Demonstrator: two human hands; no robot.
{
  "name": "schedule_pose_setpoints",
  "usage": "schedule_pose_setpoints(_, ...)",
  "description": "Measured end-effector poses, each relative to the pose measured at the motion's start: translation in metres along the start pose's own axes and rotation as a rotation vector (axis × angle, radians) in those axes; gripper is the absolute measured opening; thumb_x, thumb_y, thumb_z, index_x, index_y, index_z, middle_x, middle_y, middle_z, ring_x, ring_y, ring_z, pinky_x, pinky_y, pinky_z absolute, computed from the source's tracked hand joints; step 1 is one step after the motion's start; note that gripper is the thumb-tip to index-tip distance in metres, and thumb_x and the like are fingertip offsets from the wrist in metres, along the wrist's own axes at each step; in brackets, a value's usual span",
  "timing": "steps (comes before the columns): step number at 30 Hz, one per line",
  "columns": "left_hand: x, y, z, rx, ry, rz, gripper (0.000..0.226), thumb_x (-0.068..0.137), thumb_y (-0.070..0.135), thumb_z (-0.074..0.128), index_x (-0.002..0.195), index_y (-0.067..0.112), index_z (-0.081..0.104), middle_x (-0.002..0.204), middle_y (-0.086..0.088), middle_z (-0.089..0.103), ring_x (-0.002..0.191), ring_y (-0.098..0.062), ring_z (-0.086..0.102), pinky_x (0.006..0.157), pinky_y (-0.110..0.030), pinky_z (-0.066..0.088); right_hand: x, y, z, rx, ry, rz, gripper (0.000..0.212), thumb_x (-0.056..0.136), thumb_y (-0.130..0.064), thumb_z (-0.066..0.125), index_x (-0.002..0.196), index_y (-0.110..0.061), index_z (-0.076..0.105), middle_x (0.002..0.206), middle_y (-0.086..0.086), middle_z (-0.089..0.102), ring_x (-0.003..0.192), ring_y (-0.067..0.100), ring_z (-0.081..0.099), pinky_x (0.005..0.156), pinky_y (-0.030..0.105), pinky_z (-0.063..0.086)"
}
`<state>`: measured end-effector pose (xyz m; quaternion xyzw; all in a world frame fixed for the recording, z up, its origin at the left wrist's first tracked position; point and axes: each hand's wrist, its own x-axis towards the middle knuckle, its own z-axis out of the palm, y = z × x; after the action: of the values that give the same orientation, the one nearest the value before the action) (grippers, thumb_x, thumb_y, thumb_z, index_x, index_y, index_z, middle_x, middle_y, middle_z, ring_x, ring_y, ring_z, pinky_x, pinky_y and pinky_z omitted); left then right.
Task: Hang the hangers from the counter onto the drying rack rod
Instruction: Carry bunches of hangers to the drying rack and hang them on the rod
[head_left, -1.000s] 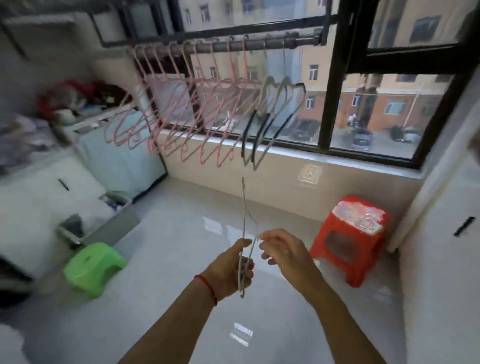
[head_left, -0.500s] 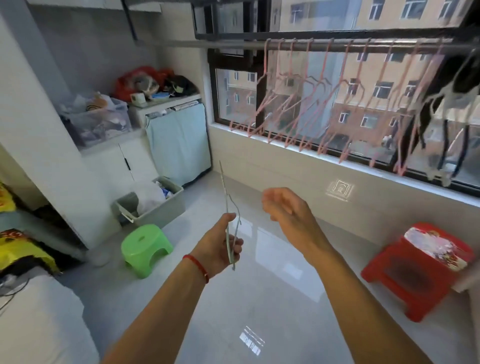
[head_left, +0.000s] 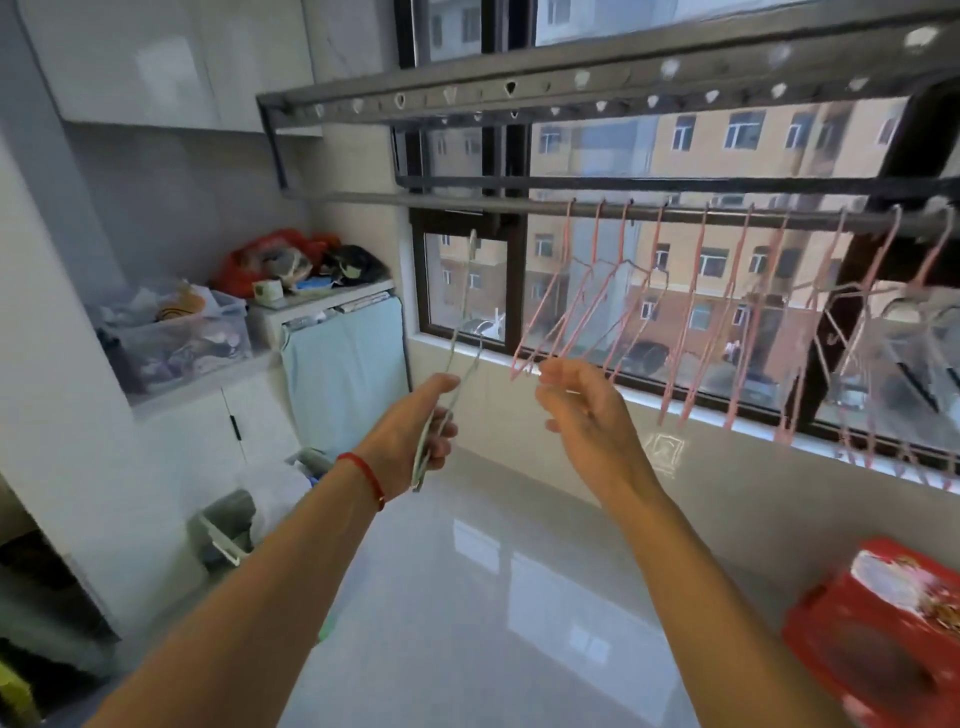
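Below the rod (head_left: 467, 200), your left hand (head_left: 410, 441) grips a hanger (head_left: 457, 358), right hand (head_left: 587, 421) loosely spread; next, lift its hook over the bare stretch.

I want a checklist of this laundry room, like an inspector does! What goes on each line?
Surface: shiny pale floor, bare in the middle.
Job's things: pale hanger in the left hand, hook up, below the rod and not yet on it; pink hangers hang along the rod's right part.
Clutter: bin of stuff and red bag on the cabinets; grey basket on the floor; red stool at right.
Hands: left hand grips the pale hanger; right hand open, holding nothing.
Cables: nothing seen.
Surroundings: window facing buildings and parked cars.
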<state>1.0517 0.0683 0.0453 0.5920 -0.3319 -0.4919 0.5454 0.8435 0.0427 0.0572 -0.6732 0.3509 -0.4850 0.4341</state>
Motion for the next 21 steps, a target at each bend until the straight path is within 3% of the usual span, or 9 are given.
schedule_pose_setpoints(3,0.032,0.030,0.010,0.049,-0.051,0.026,0.046,0.089,0.054,0.063,0.098,0.009,0.056,0.072,-0.004,0.056,0.048,-0.013,0.043,0.043,-0.021,0.038,0.034,-0.006,0.000,0.008,0.056,0.006,0.034,0.082,-0.045,0.061,0.114,-0.034,0.064,0.116,-0.018,0.064,0.109,0.006,0.062,0.098,0.046,0.055)
schedule_pose_setpoints(10,0.107,0.085,0.028,0.177,-0.150,0.132,0.051,0.092,0.054,0.060,0.106,0.006,0.060,0.077,-0.007,0.058,0.056,-0.015,0.049,0.057,-0.026,0.045,0.084,0.000,-0.009,-0.051,0.127,-0.031,0.020,0.097,-0.026,0.061,0.115,-0.034,0.064,0.113,-0.014,0.065,0.104,0.010,0.065,0.094,0.043,0.057)
schedule_pose_setpoints(21,0.217,0.106,0.036,0.153,-0.378,0.032,0.044,0.087,0.054,0.064,0.086,0.010,0.057,0.068,-0.005,0.055,0.051,-0.016,0.045,0.051,-0.025,0.038,0.124,0.018,0.000,-0.208,0.322,0.003,0.026,0.095,-0.014,0.063,0.110,-0.035,0.065,0.115,-0.013,0.066,0.101,0.008,0.066,0.089,0.044,0.059)
